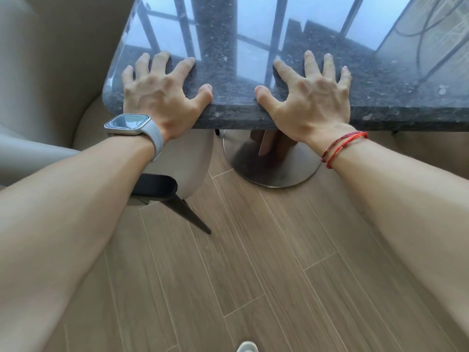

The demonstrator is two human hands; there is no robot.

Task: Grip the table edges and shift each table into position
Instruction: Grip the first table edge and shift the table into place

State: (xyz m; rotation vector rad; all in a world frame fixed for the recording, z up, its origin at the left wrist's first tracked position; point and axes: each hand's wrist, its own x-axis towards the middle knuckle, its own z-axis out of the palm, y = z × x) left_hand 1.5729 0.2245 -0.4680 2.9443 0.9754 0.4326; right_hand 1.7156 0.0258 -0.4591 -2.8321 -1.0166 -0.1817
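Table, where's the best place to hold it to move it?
Probably the thick near edge of the table, taken from the near side, where the left hand and right hand already rest with fingers spread on top. It overhangs the round base.

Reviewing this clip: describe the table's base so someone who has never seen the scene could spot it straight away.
Start from the dark speckled stone tabletop that the left hand and right hand rest on. Look under its near edge, between the two wrists, down to the wood-plank floor. The base is a round brushed-metal disc around a brown post, unlike the neighbouring beige chair with its thin black legs.
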